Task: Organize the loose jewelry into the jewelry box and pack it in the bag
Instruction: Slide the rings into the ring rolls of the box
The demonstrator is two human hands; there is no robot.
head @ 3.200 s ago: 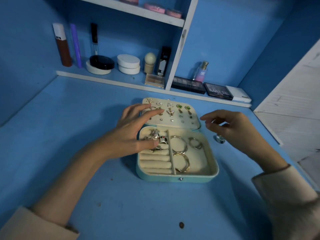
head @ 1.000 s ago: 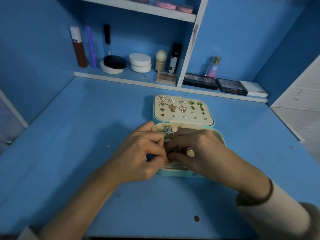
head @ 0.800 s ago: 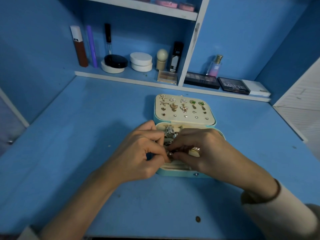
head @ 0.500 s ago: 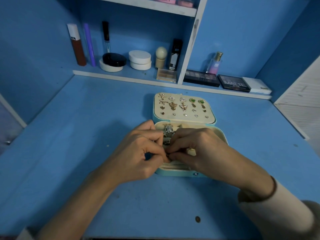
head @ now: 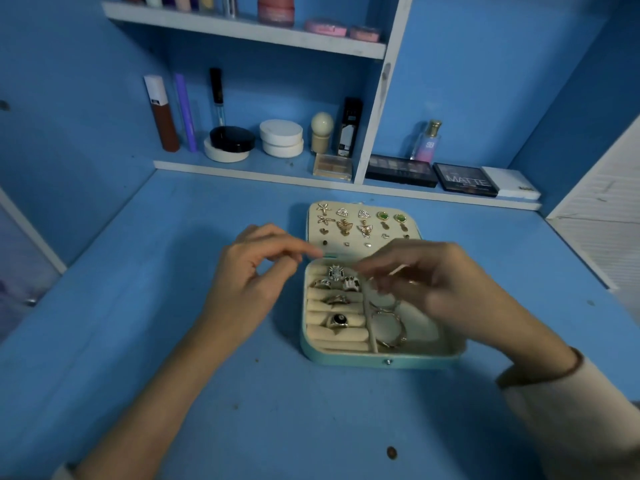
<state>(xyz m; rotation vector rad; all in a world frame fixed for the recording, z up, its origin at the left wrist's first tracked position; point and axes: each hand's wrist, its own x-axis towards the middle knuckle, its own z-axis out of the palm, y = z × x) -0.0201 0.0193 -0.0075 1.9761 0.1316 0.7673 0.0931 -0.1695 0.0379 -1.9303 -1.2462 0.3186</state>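
The teal jewelry box (head: pixel 381 362) lies open on the blue table. Its raised lid (head: pixel 349 252) carries rows of earrings. A ring with a black stone (head: pixel 337 320) sits tucked in the cream ring rolls on the left side, with other rings (head: pixel 334 274) above it. Hoop bangles (head: pixel 389 327) lie in the right compartment. My left hand (head: pixel 252 282) hovers just left of the box, fingers loosely bent, holding nothing. My right hand (head: pixel 440 289) is blurred above the right compartment, fingers relaxed. No bag is in view.
Behind the box runs a white shelf with cosmetics: a brown tube (head: pixel 161 112), round compacts (head: pixel 281 138), a perfume bottle (head: pixel 427 142) and dark palettes (head: pixel 465 180). A white slatted panel (head: pixel 606 209) stands at the right. A small brown speck (head: pixel 391 452) lies near the front edge.
Both hands were pressed together over the ring rolls; now they have lifted and spread apart, uncovering the black-stone ring seated in the rolls.
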